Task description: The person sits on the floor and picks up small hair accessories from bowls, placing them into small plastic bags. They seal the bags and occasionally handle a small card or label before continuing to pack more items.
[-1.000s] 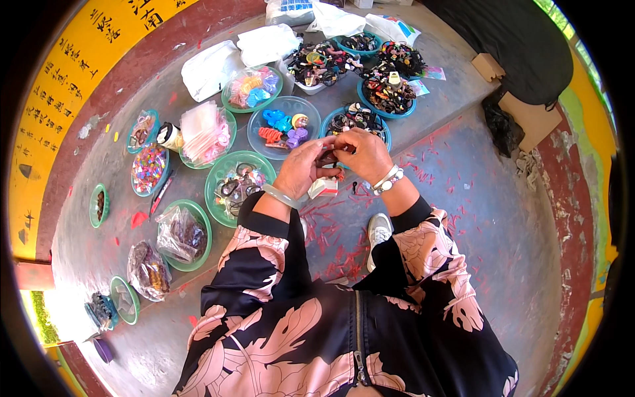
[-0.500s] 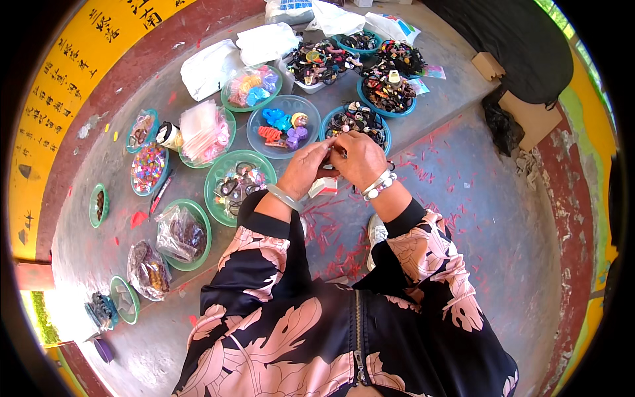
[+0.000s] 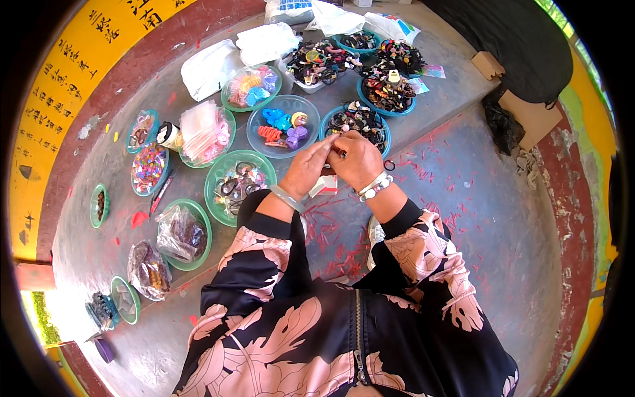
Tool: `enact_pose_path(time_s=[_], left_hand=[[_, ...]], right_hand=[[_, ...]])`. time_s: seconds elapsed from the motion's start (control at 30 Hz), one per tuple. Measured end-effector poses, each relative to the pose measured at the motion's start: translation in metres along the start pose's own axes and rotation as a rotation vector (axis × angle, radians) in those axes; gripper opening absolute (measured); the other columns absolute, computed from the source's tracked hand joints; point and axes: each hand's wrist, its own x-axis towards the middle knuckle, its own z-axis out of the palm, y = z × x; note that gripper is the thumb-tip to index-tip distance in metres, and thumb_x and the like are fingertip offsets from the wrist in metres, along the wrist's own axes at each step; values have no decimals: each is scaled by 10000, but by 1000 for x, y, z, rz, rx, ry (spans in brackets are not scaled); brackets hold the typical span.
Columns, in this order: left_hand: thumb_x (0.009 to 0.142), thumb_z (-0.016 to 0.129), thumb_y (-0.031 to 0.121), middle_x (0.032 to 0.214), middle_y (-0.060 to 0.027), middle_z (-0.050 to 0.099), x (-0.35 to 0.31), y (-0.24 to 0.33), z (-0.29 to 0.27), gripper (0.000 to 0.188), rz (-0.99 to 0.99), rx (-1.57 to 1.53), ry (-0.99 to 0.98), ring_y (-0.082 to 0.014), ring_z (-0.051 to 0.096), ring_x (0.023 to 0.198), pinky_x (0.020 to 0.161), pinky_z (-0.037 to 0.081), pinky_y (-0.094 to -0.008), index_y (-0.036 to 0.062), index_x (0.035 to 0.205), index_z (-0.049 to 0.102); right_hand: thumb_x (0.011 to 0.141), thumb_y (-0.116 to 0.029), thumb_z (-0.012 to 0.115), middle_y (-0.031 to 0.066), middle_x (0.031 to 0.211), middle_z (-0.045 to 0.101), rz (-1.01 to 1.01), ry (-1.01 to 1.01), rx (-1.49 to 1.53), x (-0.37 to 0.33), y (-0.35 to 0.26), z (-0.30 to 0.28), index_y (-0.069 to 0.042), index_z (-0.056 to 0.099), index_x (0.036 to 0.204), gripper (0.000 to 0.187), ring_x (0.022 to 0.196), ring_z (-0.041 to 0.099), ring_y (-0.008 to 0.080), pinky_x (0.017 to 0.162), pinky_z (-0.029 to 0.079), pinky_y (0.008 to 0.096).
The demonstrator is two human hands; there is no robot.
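My left hand [image 3: 308,167] and my right hand [image 3: 360,161] meet fingertip to fingertip in front of me. Both are closed in a pinch, and whatever small thing lies between them is mostly hidden. A small black loop, like a hair tie [image 3: 389,165], shows just right of my right hand; whether it is held cannot be told. Below my hands is a small white and red box [image 3: 325,185]. Just beyond the right hand stands a blue bowl [image 3: 323,127] full of dark hair ties. Left of that, a clear bowl [image 3: 254,139] holds blue, orange and purple pieces.
A green bowl [image 3: 213,173] of hair ties sits left of my forearm. Farther left are a bowl of bagged dark goods [image 3: 182,233], a stack of pink sheets [image 3: 202,132] and a pen [image 3: 161,193]. White bags [image 3: 210,69] lie at the back. Red scraps [image 3: 430,185] litter the floor.
My right hand has shifted and turned slightly, and the fingers have moved a little. The black loop beside it now shows more fully. The bowls have not moved.
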Motion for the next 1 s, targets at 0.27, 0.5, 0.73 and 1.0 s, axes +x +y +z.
enact_pose_path(time_s=[0.27, 0.5, 0.73, 1.0], left_hand=[[949, 375, 277, 1110, -101, 538, 0, 0, 2, 398, -52, -27, 3, -188, 559, 972, 806, 508, -316, 21, 1246, 444], [946, 371, 289, 1068, -119, 549, 1, -3, -7, 408, -133, -130, 63, -213, 570, 949, 778, 522, -329, -5, 1221, 442], [949, 366, 303, 1061, -109, 555, 2, -7, -8, 414, -42, 92, 62, -189, 574, 932, 767, 520, -315, 10, 1232, 440], [944, 369, 319, 1063, -111, 560, 0, -2, -2, 419, -78, 49, 80, -190, 571, 938, 763, 524, -318, 14, 1220, 450]], right_hand=[[699, -149, 566, 123, 788, 618, 36, -120, 149, 6, 20, 1, -55, 649, 742, 133, 706, 597, 303, 626, 484, 375], [727, -166, 562, 120, 715, 635, 190, -238, 336, 17, 51, -1, -31, 648, 801, 177, 666, 615, 216, 638, 477, 309], [725, -263, 610, 171, 752, 626, 186, -202, 11, 5, 8, -5, -32, 620, 760, 234, 717, 605, 345, 644, 479, 396], [714, -187, 586, 155, 732, 626, 196, -201, -6, 7, 27, -1, -76, 650, 777, 142, 726, 604, 339, 650, 475, 408]])
